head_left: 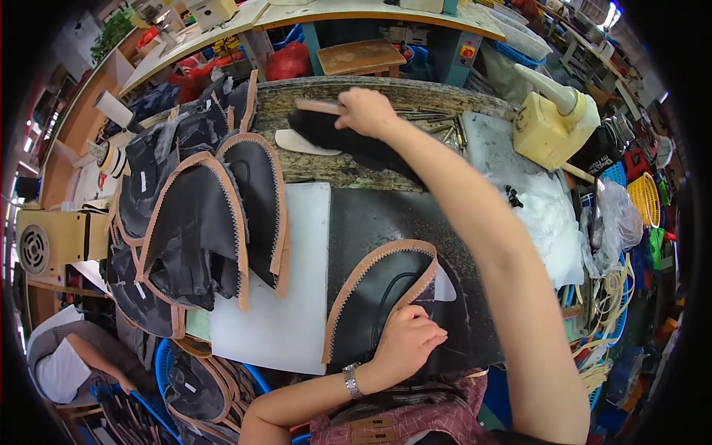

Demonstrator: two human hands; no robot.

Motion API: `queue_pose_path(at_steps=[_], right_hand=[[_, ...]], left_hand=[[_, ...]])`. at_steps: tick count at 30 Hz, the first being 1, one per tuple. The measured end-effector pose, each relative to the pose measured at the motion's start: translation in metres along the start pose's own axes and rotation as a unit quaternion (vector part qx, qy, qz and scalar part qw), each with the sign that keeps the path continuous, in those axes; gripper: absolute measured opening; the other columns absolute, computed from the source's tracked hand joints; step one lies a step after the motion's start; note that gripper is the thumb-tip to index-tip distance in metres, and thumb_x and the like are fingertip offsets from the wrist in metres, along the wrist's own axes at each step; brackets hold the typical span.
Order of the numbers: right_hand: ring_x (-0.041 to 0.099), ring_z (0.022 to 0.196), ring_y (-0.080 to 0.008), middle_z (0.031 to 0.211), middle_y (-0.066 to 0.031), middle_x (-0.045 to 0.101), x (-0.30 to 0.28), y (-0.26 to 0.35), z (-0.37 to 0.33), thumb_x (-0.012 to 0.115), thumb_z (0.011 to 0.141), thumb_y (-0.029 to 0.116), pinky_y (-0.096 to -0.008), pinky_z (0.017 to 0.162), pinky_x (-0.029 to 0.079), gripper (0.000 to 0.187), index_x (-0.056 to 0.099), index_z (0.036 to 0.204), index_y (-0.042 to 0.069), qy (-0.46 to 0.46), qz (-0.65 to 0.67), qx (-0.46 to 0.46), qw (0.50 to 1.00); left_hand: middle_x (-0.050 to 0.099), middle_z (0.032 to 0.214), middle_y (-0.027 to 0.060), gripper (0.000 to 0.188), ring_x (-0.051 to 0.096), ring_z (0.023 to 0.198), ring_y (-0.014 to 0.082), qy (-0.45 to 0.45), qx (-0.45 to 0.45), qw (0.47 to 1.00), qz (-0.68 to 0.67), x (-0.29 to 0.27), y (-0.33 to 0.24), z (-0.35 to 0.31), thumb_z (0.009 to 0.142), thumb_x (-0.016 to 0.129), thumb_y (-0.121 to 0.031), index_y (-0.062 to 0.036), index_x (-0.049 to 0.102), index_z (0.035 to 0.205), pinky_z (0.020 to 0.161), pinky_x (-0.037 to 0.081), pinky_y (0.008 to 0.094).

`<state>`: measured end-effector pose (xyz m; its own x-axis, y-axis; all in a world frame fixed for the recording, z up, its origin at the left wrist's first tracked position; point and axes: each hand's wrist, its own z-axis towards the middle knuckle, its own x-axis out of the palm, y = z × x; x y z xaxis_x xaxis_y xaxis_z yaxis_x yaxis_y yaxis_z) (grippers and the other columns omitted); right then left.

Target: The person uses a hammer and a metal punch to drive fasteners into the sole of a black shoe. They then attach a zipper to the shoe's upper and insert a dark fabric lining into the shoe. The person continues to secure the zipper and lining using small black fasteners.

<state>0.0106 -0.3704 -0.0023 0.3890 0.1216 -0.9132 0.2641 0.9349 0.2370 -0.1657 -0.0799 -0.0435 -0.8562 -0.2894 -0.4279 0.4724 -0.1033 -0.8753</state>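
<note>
My left hand (409, 343), with a metal watch at the wrist, rests with curled fingers on the edge of a black shoe upper (363, 297). That piece lies on the black board (371, 215) and has a tan, zigzag-stitched border. A white rounded piece (444, 285) shows beside the border. At the far side of the bench my right hand (367, 113) pinches the tan strip of another black shoe upper (319, 130), slightly blurred. Next to it lies a white flat tongue-shaped piece (300, 142). The fingertips of both hands are partly hidden.
Stacked shoe uppers (196, 230) cover the bench's left, partly over a white board (297, 297). Metal tools (445, 130) lie at the back. A cream jug (552, 126) stands at right, near white plastic (549, 233). Another person (74, 363) is at lower left by a basket.
</note>
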Motion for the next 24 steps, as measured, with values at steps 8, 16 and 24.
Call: queue_pose_path(at_steps=[8,16,24], right_hand=[[0.045,0.063,-0.0061,0.066,0.0031,0.051,-0.204,0.022,-0.206,0.069,0.078,0.029,-0.0254,0.056,0.039,0.027,0.060,0.079,0.004,0.156,0.277,0.164,0.934],[0.049,0.086,-0.0112,0.090,-0.0033,0.053,-0.117,0.081,-0.396,0.074,0.075,0.021,-0.0280,0.076,0.042,0.045,0.053,0.109,0.001,0.059,0.434,0.349,0.828],[0.057,0.090,-0.0235,0.095,-0.0090,0.062,-0.126,0.062,-0.315,0.074,0.070,0.013,-0.0350,0.072,0.047,0.038,0.060,0.104,0.006,0.009,0.280,0.050,0.959]], left_hand=[[0.064,0.111,0.0089,0.010,0.050,0.108,0.0234,0.070,-0.087,0.983,-0.146,-0.029,0.001,0.004,0.076,0.070,-0.013,-0.0082,0.072,0.085,0.094,0.038,0.0346],[0.051,0.063,0.0008,0.011,0.045,0.074,0.0155,0.114,-0.073,0.984,-0.119,-0.014,0.000,0.005,0.077,0.070,-0.021,-0.0107,0.072,0.082,0.078,0.035,0.0313],[0.046,0.058,-0.0005,0.010,0.043,0.068,0.0144,0.119,-0.039,0.987,-0.099,-0.021,-0.004,0.004,0.078,0.069,-0.022,-0.0126,0.072,0.080,0.080,0.033,0.0295]])
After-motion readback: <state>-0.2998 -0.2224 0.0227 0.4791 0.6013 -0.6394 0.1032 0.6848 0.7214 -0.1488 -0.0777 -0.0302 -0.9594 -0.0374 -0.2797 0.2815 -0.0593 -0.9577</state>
